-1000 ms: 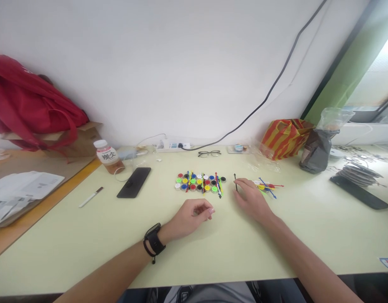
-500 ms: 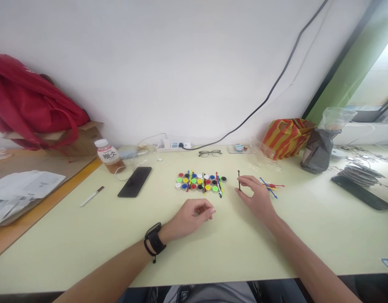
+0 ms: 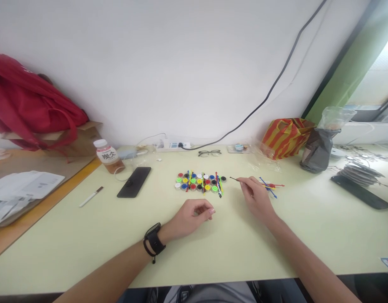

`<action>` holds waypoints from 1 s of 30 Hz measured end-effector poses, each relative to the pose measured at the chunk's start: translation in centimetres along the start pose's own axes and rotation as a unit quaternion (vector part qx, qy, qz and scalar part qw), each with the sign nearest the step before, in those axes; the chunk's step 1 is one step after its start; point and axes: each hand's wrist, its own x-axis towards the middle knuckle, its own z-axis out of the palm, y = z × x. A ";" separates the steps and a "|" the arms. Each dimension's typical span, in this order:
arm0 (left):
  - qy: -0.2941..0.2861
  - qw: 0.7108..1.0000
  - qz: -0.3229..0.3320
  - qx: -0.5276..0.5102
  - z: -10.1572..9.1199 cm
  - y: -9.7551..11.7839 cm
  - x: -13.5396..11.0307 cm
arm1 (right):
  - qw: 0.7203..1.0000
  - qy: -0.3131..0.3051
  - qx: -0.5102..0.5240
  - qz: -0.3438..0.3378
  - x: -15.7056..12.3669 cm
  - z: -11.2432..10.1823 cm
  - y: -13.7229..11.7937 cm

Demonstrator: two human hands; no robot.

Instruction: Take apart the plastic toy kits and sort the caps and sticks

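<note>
My right hand [image 3: 256, 197] pinches one end of a thin black arrow-shaped spinner [image 3: 233, 179] between thumb and fingers. The spinner's free end points left toward the coloured pieces. My left hand [image 3: 194, 215] rests on the table with its fingers curled in toward the thumb, nothing visible in them. Just beyond it lie rows of small round pieces [image 3: 178, 186] with white, blue, red, yellow, green and black tops. Across these rows lie several coloured arrows [image 3: 218, 185]. Right of my right hand is a loose pile of blue, red and yellow arrows [image 3: 271, 186], partly behind the hand.
On the left are a black phone [image 3: 134, 182], a white pen [image 3: 91, 197] and a drink bottle [image 3: 108, 156]. Glasses [image 3: 209, 153] and a power strip [image 3: 175, 145] lie by the wall. At right stand a striped bag [image 3: 284, 136], a grey bag [image 3: 318, 151] and a dark flat case [image 3: 360, 192].
The black arrow has turned from upright to nearly flat, its tip now pointing left. My right thumb and fingers have drawn together; my left hand stays put.
</note>
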 end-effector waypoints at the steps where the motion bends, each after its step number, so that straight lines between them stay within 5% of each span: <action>1: 0.000 1.000 0.000 0.002 0.0 0.0 0.0 | 1.000 -0.008 -0.003 -0.003 -0.1 0.1 0.3; 30: -0.005 1.000 0.015 0.019 0.0 0.3 0.0 | 0.998 -0.062 -0.004 -0.015 0.0 1.5 1.4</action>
